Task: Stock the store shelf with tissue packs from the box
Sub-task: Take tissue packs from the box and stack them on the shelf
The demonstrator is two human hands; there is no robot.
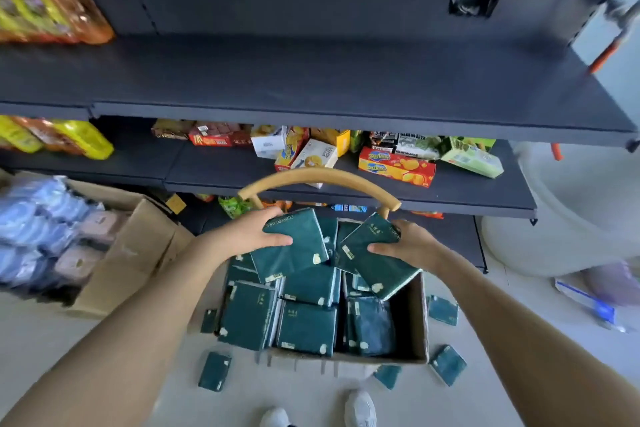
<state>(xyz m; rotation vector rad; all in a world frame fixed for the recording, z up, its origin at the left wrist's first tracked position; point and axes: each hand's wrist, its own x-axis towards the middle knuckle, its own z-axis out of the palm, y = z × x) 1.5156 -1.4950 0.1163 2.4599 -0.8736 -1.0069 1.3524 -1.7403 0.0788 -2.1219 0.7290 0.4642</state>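
Note:
A cardboard box [417, 322] on the floor holds several dark green tissue packs [306, 326]. My left hand [247, 234] grips one green tissue pack [294, 246] above the box, thumb across its face. My right hand [407, 243] grips a second green pack [375, 258], tilted over the box's right side. The wide dark shelf [311, 80] above is bare in the middle. A few small green packs [214, 371] lie loose on the floor around the box.
A curved wooden handle [318, 177] arches just behind the box. Snack boxes [396, 166] lie on the middle shelf. An open carton [131, 246] with blue and pink packs stands at left. A white tub [571, 211] sits at right. Colourful bags [48, 7] occupy the upper shelf's left end.

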